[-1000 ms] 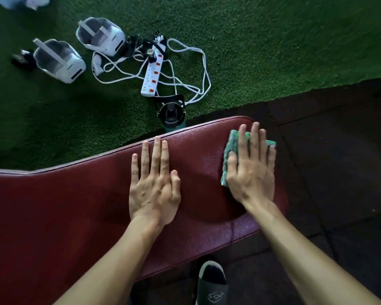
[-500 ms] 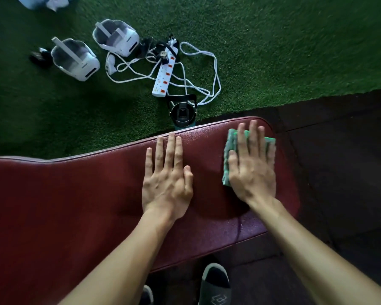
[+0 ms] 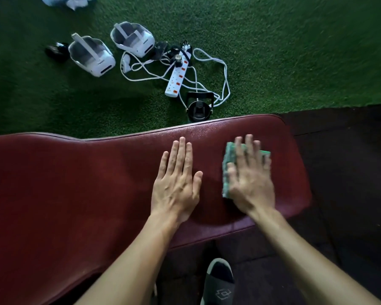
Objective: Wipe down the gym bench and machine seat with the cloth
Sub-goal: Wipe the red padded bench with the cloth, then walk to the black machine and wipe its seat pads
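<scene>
A dark red padded gym bench point(image 3: 75, 183) runs across the view from the left to a rounded end at the right. My left hand point(image 3: 176, 183) lies flat on the pad with straight fingers, palm down. To its right my right hand point(image 3: 250, 179) presses a folded green cloth point(image 3: 228, 168) flat against the pad near the bench's right end; the hand is blurred. Most of the cloth is hidden under the palm and fingers. No machine seat is in view.
Beyond the bench lies green turf point(image 3: 295, 51) with two white headsets point(image 3: 92, 56), a white power strip point(image 3: 177, 78) with tangled cables, and a black device point(image 3: 199, 108) close to the bench edge. Dark rubber flooring point(image 3: 350, 172) is at the right. My shoe point(image 3: 219, 280) is below.
My right hand has slid the cloth back from the far edge toward the middle of the pad. The left hand stays flat on the bench. The view has shifted.
</scene>
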A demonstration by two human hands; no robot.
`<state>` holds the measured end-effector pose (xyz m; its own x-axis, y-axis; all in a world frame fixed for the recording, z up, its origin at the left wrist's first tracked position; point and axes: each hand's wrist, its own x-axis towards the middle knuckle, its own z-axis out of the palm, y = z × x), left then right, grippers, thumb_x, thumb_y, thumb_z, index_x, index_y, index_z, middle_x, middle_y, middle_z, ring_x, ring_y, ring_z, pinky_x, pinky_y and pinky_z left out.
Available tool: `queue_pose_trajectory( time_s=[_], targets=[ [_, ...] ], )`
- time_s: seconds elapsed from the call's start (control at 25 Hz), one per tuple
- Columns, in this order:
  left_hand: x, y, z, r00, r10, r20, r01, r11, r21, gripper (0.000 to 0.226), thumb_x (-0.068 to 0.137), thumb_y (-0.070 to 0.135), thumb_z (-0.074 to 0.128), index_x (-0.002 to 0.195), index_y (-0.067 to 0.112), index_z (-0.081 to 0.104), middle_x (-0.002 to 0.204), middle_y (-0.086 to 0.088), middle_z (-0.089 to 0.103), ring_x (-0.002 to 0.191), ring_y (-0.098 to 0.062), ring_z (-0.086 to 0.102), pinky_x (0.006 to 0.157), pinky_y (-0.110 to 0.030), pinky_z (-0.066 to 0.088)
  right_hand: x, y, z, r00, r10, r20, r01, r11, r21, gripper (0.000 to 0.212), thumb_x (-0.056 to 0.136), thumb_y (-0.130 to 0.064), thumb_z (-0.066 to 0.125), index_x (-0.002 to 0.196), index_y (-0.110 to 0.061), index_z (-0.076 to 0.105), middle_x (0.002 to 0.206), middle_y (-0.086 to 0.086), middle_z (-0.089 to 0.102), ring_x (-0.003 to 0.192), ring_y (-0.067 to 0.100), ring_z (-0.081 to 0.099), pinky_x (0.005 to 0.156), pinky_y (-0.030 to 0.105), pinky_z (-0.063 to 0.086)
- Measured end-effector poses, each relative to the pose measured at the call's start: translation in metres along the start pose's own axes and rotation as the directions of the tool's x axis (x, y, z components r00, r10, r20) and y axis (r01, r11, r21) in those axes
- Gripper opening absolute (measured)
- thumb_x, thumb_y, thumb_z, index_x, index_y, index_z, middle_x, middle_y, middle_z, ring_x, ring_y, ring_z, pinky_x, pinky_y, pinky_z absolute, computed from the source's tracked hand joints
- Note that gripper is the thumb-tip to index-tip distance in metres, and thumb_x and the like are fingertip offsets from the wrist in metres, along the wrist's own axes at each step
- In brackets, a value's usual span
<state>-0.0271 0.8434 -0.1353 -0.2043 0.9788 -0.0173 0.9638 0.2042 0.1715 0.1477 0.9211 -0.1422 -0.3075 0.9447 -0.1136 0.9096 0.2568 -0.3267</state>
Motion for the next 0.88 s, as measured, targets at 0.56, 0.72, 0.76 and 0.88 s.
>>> queue_pose_trajectory(
  time_s=[0.56,0.72,0.76,0.88],
  targets=[
    [-0.014,0.005,-0.11,0.846,-0.011,0.533,0.076,0.992,-0.101,0.073,0.103,0.039,0.034,0.161,0.011,-0.001,0.169,-0.012,-0.005,0.157,-0.023,0.001,0.126,-0.042,0.009,-0.07,-0.002,-0.122,0.974,0.211,0.087,-0.212,0.699,0.683,0.048,0.102,0.004,0.043,0.134,-0.028,0.06,0.093,0.011,0.067,0.051,0.005,0.062,0.042,0.024,0.047],
    [0.009,0.071,-0.23,0.884,0.187,0.429,-0.147,0.981,-0.125,0.064,0.102,0.04,0.037,0.159,0.015,0.021,0.165,-0.009,0.024,0.15,-0.023,0.028,0.12,-0.039,0.023,-0.095,-0.007,-0.252,0.895,0.434,-0.109,-0.193,0.594,0.781,0.026,0.107,-0.024,0.046,0.129,-0.027,0.06,0.083,0.008,0.068,0.052,0.003,0.064,0.046,0.022,0.049],
    [0.012,0.091,-0.259,0.887,0.247,0.39,-0.209,0.968,-0.138,0.06,0.102,0.04,0.038,0.156,0.017,0.027,0.162,-0.006,0.032,0.146,-0.023,0.033,0.119,-0.038,0.025,-0.103,-0.008,-0.284,0.87,0.464,-0.167,-0.177,0.61,0.772,0.026,0.107,-0.024,0.045,0.129,-0.027,0.059,0.089,0.004,0.068,0.064,0.003,0.069,0.055,0.023,0.054],
    [0.013,0.156,-0.355,0.868,0.402,0.291,-0.358,0.913,-0.195,0.049,0.099,0.037,0.042,0.145,0.02,0.043,0.147,-0.002,0.047,0.134,-0.024,0.046,0.112,-0.038,0.032,-0.139,-0.011,-0.382,0.798,0.543,-0.261,-0.177,0.626,0.759,0.03,0.107,-0.028,0.043,0.133,-0.031,0.058,0.1,0.004,0.071,0.083,0.017,0.072,0.068,0.027,0.058]
  ],
)
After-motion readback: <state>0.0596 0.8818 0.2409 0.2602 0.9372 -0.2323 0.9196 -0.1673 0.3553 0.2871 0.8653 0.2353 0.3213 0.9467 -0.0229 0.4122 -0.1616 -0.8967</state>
